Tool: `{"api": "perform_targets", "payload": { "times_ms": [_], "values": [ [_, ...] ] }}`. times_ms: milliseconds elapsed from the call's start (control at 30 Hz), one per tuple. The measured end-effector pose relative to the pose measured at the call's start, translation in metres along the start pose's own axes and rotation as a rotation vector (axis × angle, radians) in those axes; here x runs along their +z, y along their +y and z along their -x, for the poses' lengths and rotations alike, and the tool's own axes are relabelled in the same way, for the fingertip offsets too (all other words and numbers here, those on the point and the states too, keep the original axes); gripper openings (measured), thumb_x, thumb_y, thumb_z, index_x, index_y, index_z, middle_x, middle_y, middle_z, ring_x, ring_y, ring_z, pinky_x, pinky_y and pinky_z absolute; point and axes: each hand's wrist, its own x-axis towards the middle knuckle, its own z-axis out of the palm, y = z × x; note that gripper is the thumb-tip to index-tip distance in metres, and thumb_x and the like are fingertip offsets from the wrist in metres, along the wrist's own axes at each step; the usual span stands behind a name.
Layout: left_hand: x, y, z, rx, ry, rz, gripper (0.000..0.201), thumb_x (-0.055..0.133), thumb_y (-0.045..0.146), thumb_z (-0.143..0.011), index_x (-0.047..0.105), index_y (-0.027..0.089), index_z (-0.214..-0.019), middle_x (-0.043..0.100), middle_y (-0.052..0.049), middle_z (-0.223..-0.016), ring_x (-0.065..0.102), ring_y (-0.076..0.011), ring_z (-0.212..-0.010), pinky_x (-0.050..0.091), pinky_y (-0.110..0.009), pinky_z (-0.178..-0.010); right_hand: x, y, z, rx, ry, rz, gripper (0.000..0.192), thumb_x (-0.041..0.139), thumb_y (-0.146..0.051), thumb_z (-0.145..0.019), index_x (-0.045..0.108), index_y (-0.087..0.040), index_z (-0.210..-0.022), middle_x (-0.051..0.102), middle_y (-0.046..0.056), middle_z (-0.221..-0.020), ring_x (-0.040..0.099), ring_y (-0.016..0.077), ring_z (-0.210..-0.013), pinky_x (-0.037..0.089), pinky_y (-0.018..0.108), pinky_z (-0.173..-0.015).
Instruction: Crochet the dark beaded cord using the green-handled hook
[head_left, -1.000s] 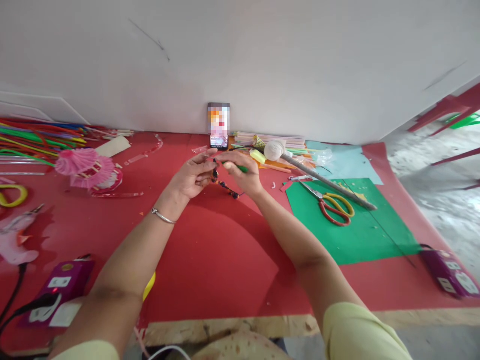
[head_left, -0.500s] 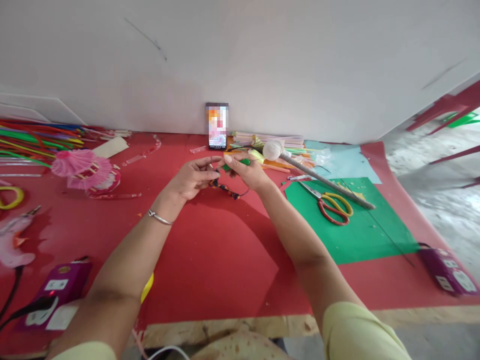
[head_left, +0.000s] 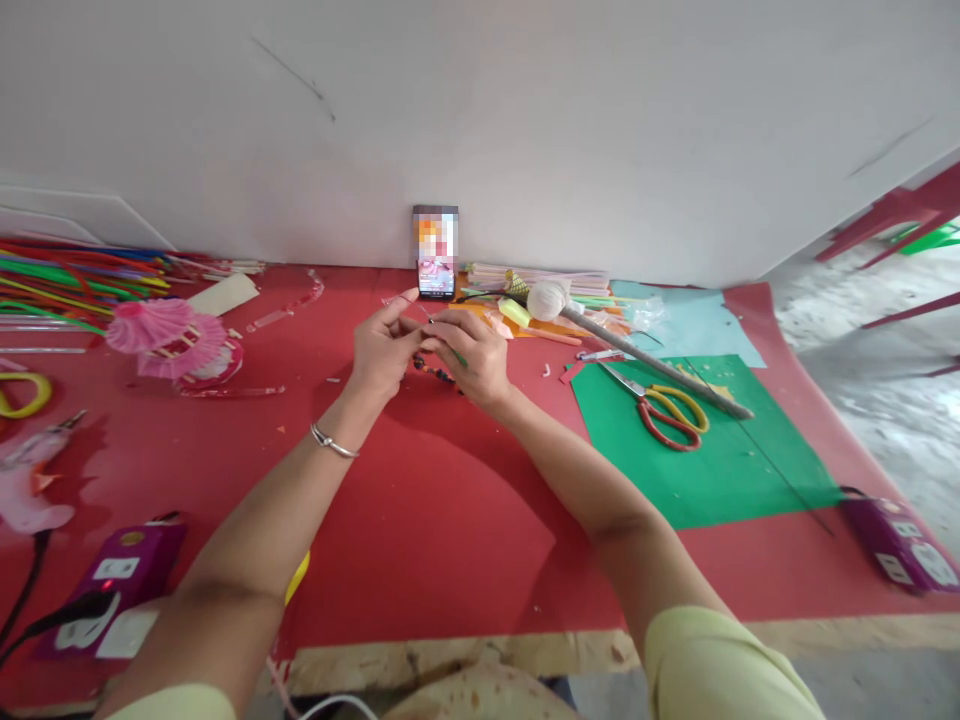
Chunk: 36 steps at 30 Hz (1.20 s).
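Observation:
My left hand [head_left: 384, 352] and my right hand [head_left: 471, 352] meet over the middle of the red table, fingertips pinched together. A dark and orange beaded-looking strand [head_left: 435, 370] hangs below them, its upper end hidden by my fingers. Inside the curl of my right hand shows a bit of a green object [head_left: 460, 361], mostly covered. A thin wire-like line [head_left: 422, 309] rises from the fingertips, below my raised left thumb. Which hand grips the strand is hard to make out.
A phone [head_left: 436, 252] leans on the wall behind. On the left lie colourful pipe cleaners [head_left: 82, 270], a pink pleated piece [head_left: 161, 335], a glue gun [head_left: 37, 480] and a purple power strip [head_left: 124, 570]. Scissors [head_left: 671, 415] and a grey rod with a white ball [head_left: 645, 360] lie right.
My hands have drawn closer together, and my right hand has curled over the green object, which showed more before. My left thumb has lifted. The strand is now more hidden.

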Motion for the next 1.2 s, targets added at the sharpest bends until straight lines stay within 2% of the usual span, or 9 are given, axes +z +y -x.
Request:
{"api": "perform_targets", "payload": {
  "times_ms": [133,300,433,567,667,767,933,1100,1200],
  "values": [
    [-0.001,0.0,-0.002,0.097,0.013,-0.053,0.076,0.105,0.024,-0.056,0.084,0.02,-0.129,0.072,0.005,-0.067,0.059,-0.009,-0.059,0.049,-0.022,-0.059,-0.005,-0.004,-0.007,0.097,0.013,-0.086,0.047,0.06,-0.062,-0.11,0.082,-0.023,-0.122,0.081,0.014,-0.122,0.076,0.0266,-0.114,0.06,0.04,-0.103],
    [-0.003,0.008,0.001,0.062,-0.065,-0.07,0.082,0.103,0.024,-0.056,0.082,0.02,-0.135,0.067,0.006,-0.064,0.056,-0.0096,-0.057,0.044,-0.023,-0.055,-0.012,-0.003,-0.018,0.269,-0.05,-0.361,0.049,0.059,-0.062,-0.109,0.078,-0.022,-0.089,0.075,0.006,-0.09,0.068,0.0198,-0.087,0.057,0.036,-0.09],
    [-0.005,0.009,0.003,0.027,-0.138,-0.086,0.08,0.103,0.022,-0.055,0.083,0.019,-0.133,0.07,0.004,-0.067,0.056,-0.0095,-0.058,0.042,-0.022,-0.055,-0.022,0.001,-0.022,0.432,-0.19,-0.531,0.035,0.066,-0.05,-0.103,0.076,-0.021,-0.086,0.074,0.003,-0.087,0.067,0.0178,-0.086,0.056,0.032,-0.087],
    [-0.006,0.007,0.002,-0.02,-0.176,-0.073,0.083,0.104,0.024,-0.054,0.082,0.018,-0.135,0.072,0.002,-0.068,0.054,-0.009,-0.056,0.039,-0.022,-0.052,-0.028,0.0,-0.025,0.431,-0.216,-0.551,0.031,0.066,-0.044,-0.101,0.075,-0.021,-0.082,0.071,0.001,-0.081,0.064,0.017,-0.079,0.053,0.033,-0.08],
    [-0.006,0.008,0.002,-0.006,-0.174,-0.066,0.085,0.107,0.026,-0.053,0.083,0.018,-0.134,0.069,0.004,-0.065,0.051,-0.0077,-0.054,0.038,-0.022,-0.051,-0.028,-0.005,-0.025,0.373,-0.191,-0.522,0.04,0.066,-0.051,-0.105,0.074,-0.021,-0.079,0.07,0.002,-0.08,0.062,0.0171,-0.078,0.049,0.034,-0.077],
    [-0.004,0.009,0.003,0.012,-0.179,-0.075,0.083,0.109,0.031,-0.052,0.084,0.02,-0.13,0.065,0.006,-0.064,0.051,-0.0076,-0.055,0.042,-0.022,-0.053,-0.027,-0.009,-0.024,0.311,-0.192,-0.457,0.04,0.072,-0.055,-0.103,0.078,-0.02,-0.086,0.071,0.003,-0.081,0.061,0.0166,-0.076,0.047,0.035,-0.074],
    [-0.004,0.008,0.006,0.035,-0.197,-0.084,0.078,0.109,0.03,-0.054,0.085,0.02,-0.128,0.067,0.005,-0.067,0.057,-0.0092,-0.06,0.049,-0.023,-0.06,-0.026,-0.011,-0.023,0.326,-0.149,-0.408,0.047,0.071,-0.059,-0.104,0.078,-0.018,-0.084,0.072,0.005,-0.082,0.061,0.0158,-0.077,0.047,0.034,-0.076],
    [-0.003,0.007,0.004,0.011,-0.189,-0.055,0.08,0.108,0.03,-0.053,0.084,0.02,-0.129,0.07,0.003,-0.068,0.059,-0.011,-0.059,0.045,-0.023,-0.054,-0.028,-0.01,-0.024,0.336,-0.154,-0.473,0.053,0.065,-0.066,-0.104,0.073,-0.02,-0.078,0.069,0.003,-0.079,0.06,0.0164,-0.077,0.05,0.034,-0.076],
    [-0.003,0.007,0.003,0.007,-0.179,-0.049,0.08,0.106,0.027,-0.053,0.083,0.021,-0.13,0.071,0.003,-0.068,0.058,-0.0106,-0.058,0.042,-0.022,-0.052,-0.026,-0.005,-0.022,0.316,-0.136,-0.489,0.049,0.063,-0.062,-0.105,0.071,-0.022,-0.078,0.069,0.004,-0.08,0.063,0.0183,-0.079,0.051,0.036,-0.079]
  ]
}}
